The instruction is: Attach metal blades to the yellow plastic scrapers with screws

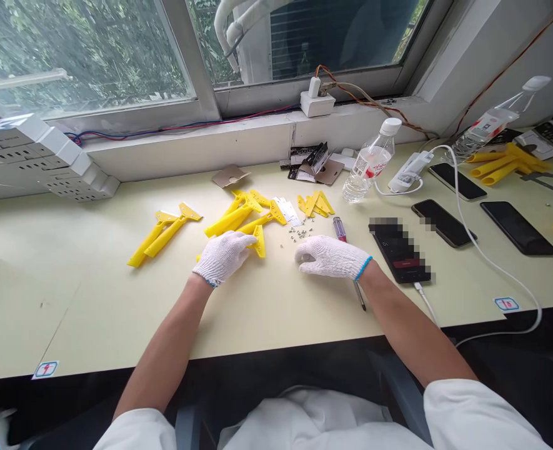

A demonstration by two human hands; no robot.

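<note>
My left hand (224,256), in a white knitted glove, is closed around a yellow scraper (259,242); its flat head sticks out past my fingers and most of the handle is hidden. My right hand (332,257), gloved too, rests on the table with curled fingers, and whatever they pinch is hidden. Under it passes a screwdriver (339,229), handle behind and shaft tip in front. Several small screws (299,234) lie scattered just beyond my right fingertips. Behind them are white blades (287,211) and small yellow plates (317,203). More yellow scrapers (232,220) are heaped beyond my left hand.
Two yellow scrapers (164,236) lie at left. On the right are a phone (398,250) with a cable, other phones (443,222), a power strip (411,170) and a water bottle (368,164). White boxes (46,156) stand by the window. Torn packaging (313,164) lies at the back.
</note>
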